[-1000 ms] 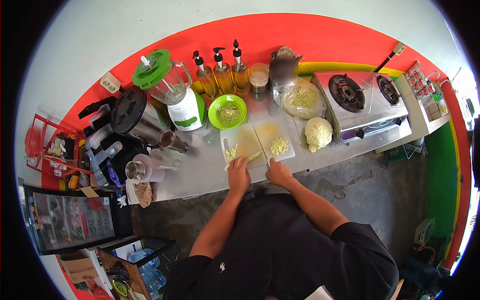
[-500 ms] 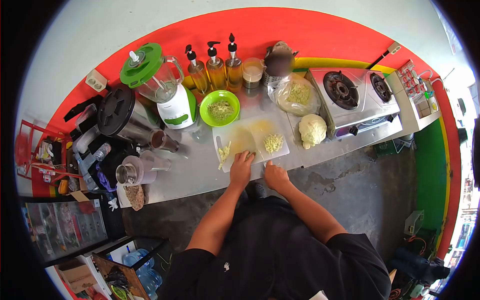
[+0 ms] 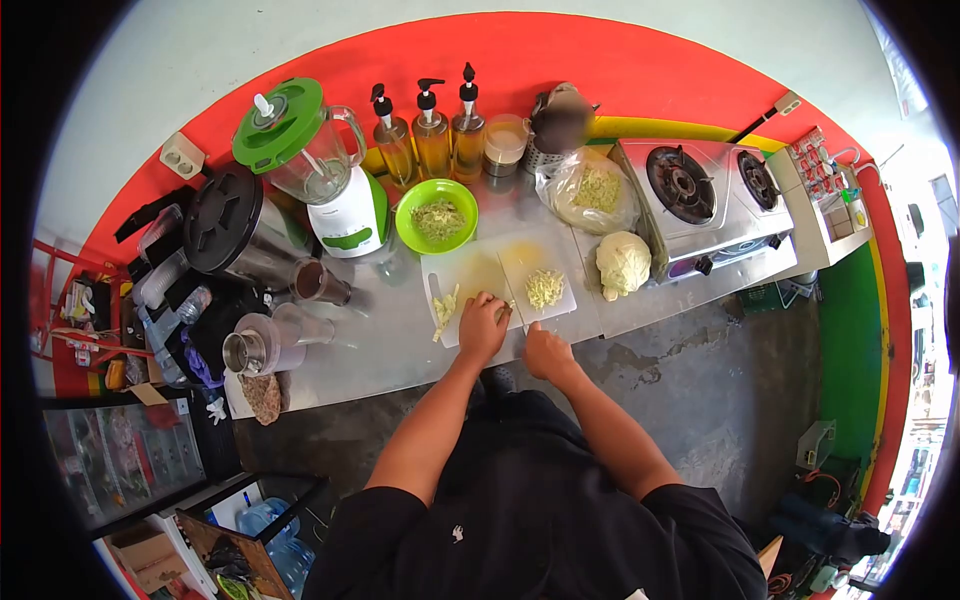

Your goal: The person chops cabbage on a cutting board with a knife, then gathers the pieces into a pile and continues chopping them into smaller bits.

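On the white cutting board (image 3: 466,248) my left hand (image 3: 484,328) presses down with bent fingers on a small pale-green cabbage piece (image 3: 511,304), mostly hidden under the fingertips. My right hand (image 3: 548,354), at the board's front edge, is closed around the handle of a knife (image 3: 522,315). Its thin blade points away from me across the board, beside the left fingertips. Shredded cabbage (image 3: 545,289) is heaped right of the blade. A few cabbage strips (image 3: 445,312) lie at the board's left end. Behind the board stands a green bowl (image 3: 404,224) with shreds in it.
A cabbage head (image 3: 623,264) and a plastic bag of shreds (image 3: 597,190) are to the right, beside the gas stove (image 3: 715,235). Pump bottles (image 3: 431,140) line the wall. A blender (image 3: 345,215), steel container (image 3: 235,225) and plastic jug (image 3: 300,328) stand left.
The view has shifted slightly. Both hands stay at nearly the same place on the board, the left on the cabbage piece and the right on the knife.
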`<action>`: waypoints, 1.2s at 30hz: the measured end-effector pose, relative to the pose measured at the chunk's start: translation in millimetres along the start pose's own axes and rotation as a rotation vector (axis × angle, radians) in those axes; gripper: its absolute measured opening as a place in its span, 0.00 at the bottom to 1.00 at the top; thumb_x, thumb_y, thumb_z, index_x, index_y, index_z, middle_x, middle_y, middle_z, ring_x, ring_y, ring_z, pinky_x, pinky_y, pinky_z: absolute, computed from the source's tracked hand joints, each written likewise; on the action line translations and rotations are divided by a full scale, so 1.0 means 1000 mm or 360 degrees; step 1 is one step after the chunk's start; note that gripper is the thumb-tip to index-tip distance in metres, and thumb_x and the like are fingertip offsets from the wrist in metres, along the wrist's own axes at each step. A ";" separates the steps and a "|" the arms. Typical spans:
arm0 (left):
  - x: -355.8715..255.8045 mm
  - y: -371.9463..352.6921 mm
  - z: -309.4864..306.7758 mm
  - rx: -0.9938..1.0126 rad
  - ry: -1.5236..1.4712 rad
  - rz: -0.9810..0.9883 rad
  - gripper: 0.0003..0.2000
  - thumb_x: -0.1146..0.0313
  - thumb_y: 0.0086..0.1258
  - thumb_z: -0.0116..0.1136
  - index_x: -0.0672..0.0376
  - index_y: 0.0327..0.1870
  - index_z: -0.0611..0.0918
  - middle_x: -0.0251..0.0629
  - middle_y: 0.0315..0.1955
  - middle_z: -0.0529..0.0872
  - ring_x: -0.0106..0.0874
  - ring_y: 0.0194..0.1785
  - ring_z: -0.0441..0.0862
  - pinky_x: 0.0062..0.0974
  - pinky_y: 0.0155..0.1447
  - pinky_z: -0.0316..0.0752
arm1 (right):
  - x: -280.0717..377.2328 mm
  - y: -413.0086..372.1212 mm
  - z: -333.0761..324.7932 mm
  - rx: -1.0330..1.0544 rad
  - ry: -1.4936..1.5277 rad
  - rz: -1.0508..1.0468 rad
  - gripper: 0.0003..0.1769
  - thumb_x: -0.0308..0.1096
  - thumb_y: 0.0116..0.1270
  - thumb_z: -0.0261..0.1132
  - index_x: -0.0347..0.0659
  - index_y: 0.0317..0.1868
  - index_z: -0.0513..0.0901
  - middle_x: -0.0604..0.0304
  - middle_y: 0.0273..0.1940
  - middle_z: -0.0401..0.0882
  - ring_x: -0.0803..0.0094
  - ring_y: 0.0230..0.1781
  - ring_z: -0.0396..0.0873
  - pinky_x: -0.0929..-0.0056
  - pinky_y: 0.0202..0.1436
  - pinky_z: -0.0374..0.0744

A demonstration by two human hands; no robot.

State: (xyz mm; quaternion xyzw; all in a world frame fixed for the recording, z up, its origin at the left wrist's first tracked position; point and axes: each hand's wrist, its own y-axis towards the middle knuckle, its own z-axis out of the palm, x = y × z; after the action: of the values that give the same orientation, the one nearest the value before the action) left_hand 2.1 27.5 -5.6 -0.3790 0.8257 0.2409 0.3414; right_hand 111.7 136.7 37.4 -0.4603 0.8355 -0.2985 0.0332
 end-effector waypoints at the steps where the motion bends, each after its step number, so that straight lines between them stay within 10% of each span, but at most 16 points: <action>1: 0.002 0.001 0.002 -0.0013 -0.0042 -0.0039 0.06 0.69 0.65 0.66 0.58 0.40 0.88 0.40 0.40 0.83 0.45 0.49 0.78 0.38 0.56 0.74 | 0.003 -0.001 0.001 0.0011 0.0026 0.0043 0.19 0.35 0.68 0.61 0.30 0.53 0.70 0.34 0.45 0.85 0.39 0.48 0.86 0.46 0.53 0.83; 36: 0.015 0.012 0.034 -0.0220 -0.0037 -0.0351 0.06 0.70 0.55 0.70 0.57 0.33 0.88 0.37 0.34 0.87 0.40 0.43 0.83 0.40 0.49 0.77 | -0.019 0.032 -0.010 0.0049 0.0253 -0.0313 0.25 0.36 0.65 0.65 0.27 0.53 0.67 0.30 0.44 0.84 0.35 0.48 0.84 0.44 0.54 0.82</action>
State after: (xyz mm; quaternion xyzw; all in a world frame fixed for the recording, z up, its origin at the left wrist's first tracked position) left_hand -1.2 50.3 -37.0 -0.4873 0.7564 0.2627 0.3484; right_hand 95.6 168.4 24.3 -0.5143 0.7816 -0.3487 -0.0554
